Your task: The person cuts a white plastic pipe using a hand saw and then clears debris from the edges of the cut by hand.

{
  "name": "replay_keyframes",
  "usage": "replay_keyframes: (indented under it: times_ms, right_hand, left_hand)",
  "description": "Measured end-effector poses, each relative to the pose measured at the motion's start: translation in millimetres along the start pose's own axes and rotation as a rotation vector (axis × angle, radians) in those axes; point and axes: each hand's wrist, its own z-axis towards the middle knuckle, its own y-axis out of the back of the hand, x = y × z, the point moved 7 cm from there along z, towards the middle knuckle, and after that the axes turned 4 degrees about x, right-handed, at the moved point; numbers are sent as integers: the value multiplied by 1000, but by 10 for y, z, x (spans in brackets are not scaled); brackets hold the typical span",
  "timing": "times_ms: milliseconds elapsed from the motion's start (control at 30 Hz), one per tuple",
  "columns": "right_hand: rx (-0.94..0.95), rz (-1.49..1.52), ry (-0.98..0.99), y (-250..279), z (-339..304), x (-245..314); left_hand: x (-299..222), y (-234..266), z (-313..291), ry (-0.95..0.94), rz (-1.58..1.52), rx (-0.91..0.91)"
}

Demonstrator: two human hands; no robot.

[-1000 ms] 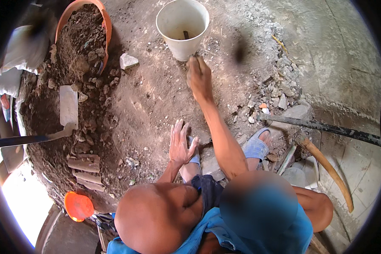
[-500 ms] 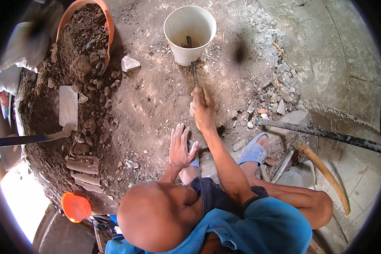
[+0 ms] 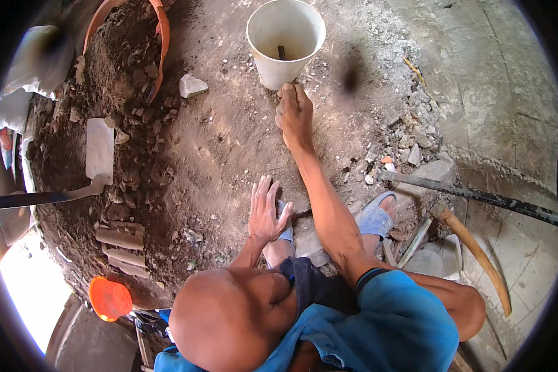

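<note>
A white bucket point(image 3: 285, 67) stands on the dirt floor at the top centre, its mouth tilted toward view. My right hand point(image 3: 295, 115) is closed right at the near side of its base, round a dark thin rod whose held part the fingers hide. Inside the bucket a short dark piece of rod point(image 3: 281, 53) shows; whether it runs through the wall to my hand, I cannot tell. My left hand point(image 3: 268, 209) holds nothing; its fingers are stretched and spread, dusty pale, in front of my left foot.
At left, an orange tub point(image 3: 162, 37) spills soil and rubble beside a flat trowel point(image 3: 99, 149). Broken tile pieces point(image 3: 123, 248) and an orange cup point(image 3: 110, 299) lie below. A white stone point(image 3: 192, 85) sits mid-left; a black bar point(image 3: 477, 195) and wooden handle point(image 3: 477, 260) lie at right.
My right hand has moved forward along the rod's line up to the bucket's base, and the exposed stretch of rod no longer shows. My left hand has hardly moved.
</note>
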Motion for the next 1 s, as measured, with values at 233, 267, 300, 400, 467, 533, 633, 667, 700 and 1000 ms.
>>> replay_keyframes:
  times_ms: [233,267,300,400,467,533,633,667,700,1000]
  right_hand:
    - [-31,84,-136,-11,-462,-210]
    - [-16,94,-54,-20,-204,-180]
    - [-33,108,-58,-61,-187,-115]
    - [-40,133,-149,-121,-395,-102]
    - [-83,103,-165,-103,-566,-99]
    - [-86,89,-117,-76,-567,-166]
    - [24,244,-84,-156,-97,19]
    - [28,278,-34,-177,-33,63]
    - [-79,168,-76,-56,-235,-71]
    - [-20,207,-133,-138,-241,-16]
  left_hand:
    - [56,45,15,16,18,-28]
    - [14,19,79,-8,3,-31]
    - [26,19,64,-10,-1,-33]
    - [45,31,2,4,10,-29]
    - [18,40,2,-7,-11,-44]
    - [34,47,35,-4,-8,-40]
    - [42,14,70,16,-9,-1]
    - [44,14,87,23,-9,9]
    - [59,-32,17,22,-7,19]
    - [47,-2,17,17,2,19]
